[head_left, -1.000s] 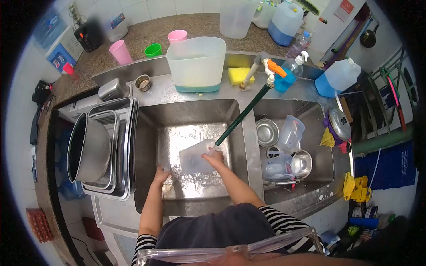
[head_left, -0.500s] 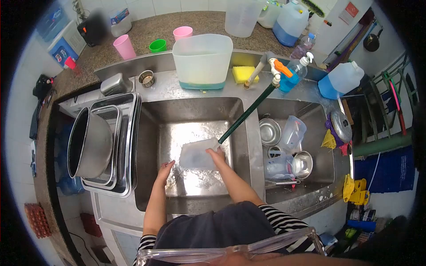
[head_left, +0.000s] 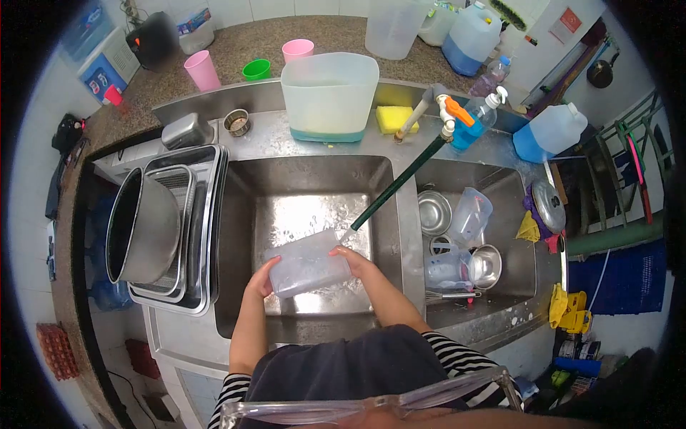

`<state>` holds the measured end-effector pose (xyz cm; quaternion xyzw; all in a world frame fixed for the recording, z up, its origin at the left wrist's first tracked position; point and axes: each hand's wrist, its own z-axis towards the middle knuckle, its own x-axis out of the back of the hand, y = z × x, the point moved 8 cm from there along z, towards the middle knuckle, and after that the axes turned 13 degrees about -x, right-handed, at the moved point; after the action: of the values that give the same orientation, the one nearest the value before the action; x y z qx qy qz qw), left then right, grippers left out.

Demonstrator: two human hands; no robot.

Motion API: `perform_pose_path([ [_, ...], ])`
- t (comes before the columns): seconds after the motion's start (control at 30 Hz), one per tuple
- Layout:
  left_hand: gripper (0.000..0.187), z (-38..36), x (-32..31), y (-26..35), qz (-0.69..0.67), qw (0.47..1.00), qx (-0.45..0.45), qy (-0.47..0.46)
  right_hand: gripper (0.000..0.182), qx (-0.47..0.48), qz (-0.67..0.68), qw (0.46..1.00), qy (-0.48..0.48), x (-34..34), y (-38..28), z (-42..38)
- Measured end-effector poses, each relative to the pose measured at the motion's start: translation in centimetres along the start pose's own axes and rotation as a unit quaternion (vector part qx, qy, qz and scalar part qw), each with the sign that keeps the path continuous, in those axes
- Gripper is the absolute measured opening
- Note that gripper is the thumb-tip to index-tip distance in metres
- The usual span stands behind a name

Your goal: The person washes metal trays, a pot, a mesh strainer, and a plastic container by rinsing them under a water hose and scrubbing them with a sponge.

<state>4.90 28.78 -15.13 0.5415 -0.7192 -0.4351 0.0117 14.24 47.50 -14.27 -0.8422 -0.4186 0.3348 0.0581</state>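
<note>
A translucent plastic container (head_left: pixel 309 266) is held tilted over the large steel sink basin (head_left: pixel 243 207). My left hand (head_left: pixel 263 277) grips its left end, fingers against the side. At its right end, my right hand (head_left: pixel 351 259) holds the upper corner. The green hose (head_left: pixel 400 180) runs down from the tap with the orange handle (head_left: pixel 457 111), and its end is beside the container's upper right corner, where water appears to come out. Wet patches shine on the basin floor below.
Left of the basin, a big pot (head_left: pixel 146 229) rests on stacked metal trays (head_left: pixel 207 286). Behind it stand a tall translucent tub (head_left: pixel 329 93) and a yellow sponge (head_left: pixel 394 119). The right basin holds metal bowls (head_left: pixel 434 212) and clear plastic jugs (head_left: pixel 471 214).
My left hand has closed on the container, which it was apart from before. The container has shifted left and down and is turned more at an angle.
</note>
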Motion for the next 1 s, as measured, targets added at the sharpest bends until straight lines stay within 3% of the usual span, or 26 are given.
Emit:
perform_pose_path([
  [0.07, 0.071, -1.7, -1.5, 3.5, 0.085, 0.993, -0.068, 0.050, 0.049, -0.012, 0.021, 0.999, -0.024, 0.9, 0.9, 1.2],
  [0.13, 0.081, -2.9, -2.8, 5.0, 0.161, 0.977, -0.098, 0.102, 0.045, -0.020, 0.166, 0.986, -0.012, 2.9, 1.8, 3.3],
  [0.17, 0.086, -3.6, -2.8, 6.9, 0.330, 0.915, -0.176, 0.148, 0.045, -0.021, 0.167, 0.986, -0.015, 3.0, 2.2, 3.6],
  [0.2, 0.092, -4.6, -3.7, 8.8, 0.487, 0.816, -0.248, 0.188, 0.043, 0.064, 0.151, 0.986, 0.031, 3.4, 0.9, 2.6],
  [0.23, 0.094, -6.5, -6.4, 10.6, 0.539, 0.780, -0.258, 0.187, 0.041, 0.148, 0.134, 0.977, 0.077, 3.6, -0.5, 1.4],
  [0.27, 0.094, -7.4, -7.2, 11.1, 0.539, 0.779, -0.258, 0.188, 0.041, 0.149, 0.134, 0.977, 0.076, 3.3, -0.8, 1.2],
  [0.33, 0.096, -8.7, -8.8, 12.3, 0.597, 0.724, -0.285, 0.195, 0.037, 0.167, 0.116, 0.978, 0.044, 2.6, -1.9, 0.7],
  [0.4, 0.096, -10.4, -9.7, 13.0, 0.576, 0.728, -0.313, 0.202, 0.036, 0.171, 0.097, 0.979, 0.053, 2.2, -2.6, 0.3],
  [0.47, 0.096, -11.1, -9.3, 13.0, 0.554, 0.730, -0.340, 0.211, 0.034, 0.113, -0.005, 0.973, 0.199, 3.0, -2.3, -0.1],
  [0.53, 0.093, -10.4, -5.5, 11.7, 0.453, 0.787, -0.350, 0.231, 0.033, 0.095, -0.026, 0.972, 0.212, 3.4, -2.1, -0.8],
  [0.57, 0.086, -8.8, -2.7, 10.2, 0.368, 0.838, -0.333, 0.226, 0.034, 0.104, 0.016, 0.988, 0.112, 2.2, -2.3, -1.0],
  [0.6, 0.086, -8.4, -1.7, 10.0, 0.370, 0.837, -0.333, 0.226, 0.036, 0.112, 0.058, 0.992, 0.010, 0.5, -2.6, -1.7],
  [0.63, 0.082, -7.4, -1.1, 8.6, 0.219, 0.916, -0.285, 0.177, 0.036, 0.113, 0.059, 0.992, 0.009, -0.4, -3.3, -2.9],
  [0.67, 0.079, -6.5, -1.2, 6.9, 0.060, 0.964, -0.227, 0.123, 0.037, 0.046, 0.119, 0.983, -0.134, -3.4, -3.1, -3.9],
  [0.7, 0.075, -6.1, -1.5, 6.4, 0.065, 0.969, -0.214, 0.101, 0.038, -0.021, 0.176, 0.945, -0.273, -6.0, -2.9, -5.2],
  [0.83, 0.075, -5.5, -2.0, 6.6, 0.081, 0.967, -0.225, 0.087, 0.037, 0.079, 0.089, 0.956, -0.269, -6.3, -3.7, -5.4],
  [0.9, 0.074, -5.9, -2.4, 8.0, 0.130, 0.947, -0.277, 0.095, 0.031, 0.134, 0.112, 0.971, -0.163, -4.5, -3.7, -4.2],
  [1.0, 0.076, -6.2, -2.9, 8.9, 0.154, 0.939, -0.291, 0.096, 0.037, 0.158, 0.144, 0.972, -0.094, -3.3, -3.3, -3.5],
])
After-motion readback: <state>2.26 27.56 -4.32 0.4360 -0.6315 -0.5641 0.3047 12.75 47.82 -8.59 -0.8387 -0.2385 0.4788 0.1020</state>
